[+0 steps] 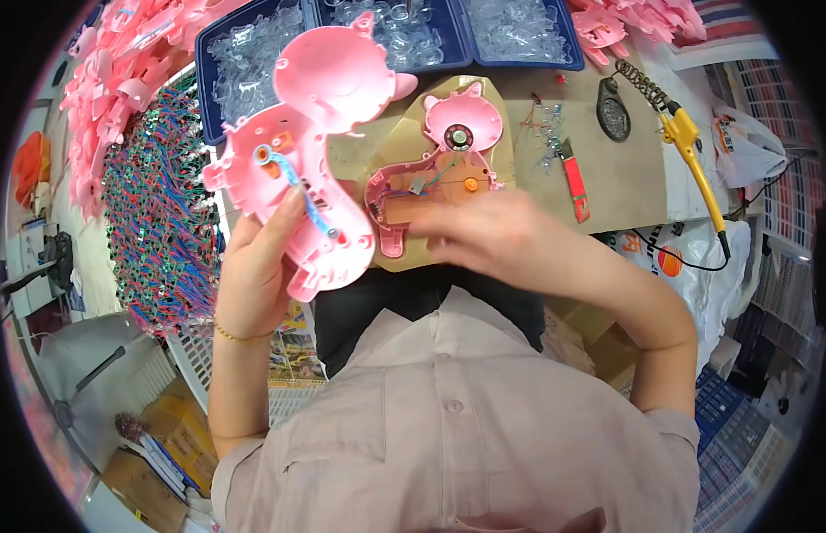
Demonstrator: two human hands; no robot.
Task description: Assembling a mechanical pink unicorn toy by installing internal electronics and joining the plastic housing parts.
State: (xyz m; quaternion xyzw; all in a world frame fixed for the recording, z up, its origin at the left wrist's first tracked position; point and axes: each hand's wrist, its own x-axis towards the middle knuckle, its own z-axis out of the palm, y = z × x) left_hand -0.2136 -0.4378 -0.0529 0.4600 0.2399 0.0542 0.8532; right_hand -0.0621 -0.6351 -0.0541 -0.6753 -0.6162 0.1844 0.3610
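Observation:
My left hand [260, 275] grips the lower left edge of a pink plastic toy shell half [335, 80], raised above the bench with its hollow side showing. A light-blue curved piece with a ring end [299, 182] lies inside it, under my thumb. On the bench to its right rests a second pink shell half [466, 111], fitted with a round speaker [460, 137], an orange button [471, 184] and thin wires. My right hand [502, 233] hovers over the lower part of this second half; its fingers are smeared by motion and hide some of it.
Blue bins [471, 62] of clear plastic parts line the back. Bundled wires [160, 213] and heaped pink shells [133, 93] fill the left. Rightward lie a red cutter knife [575, 185], loose wired parts [548, 129], a dark oval dish [614, 111] and a yellow soldering iron [688, 147].

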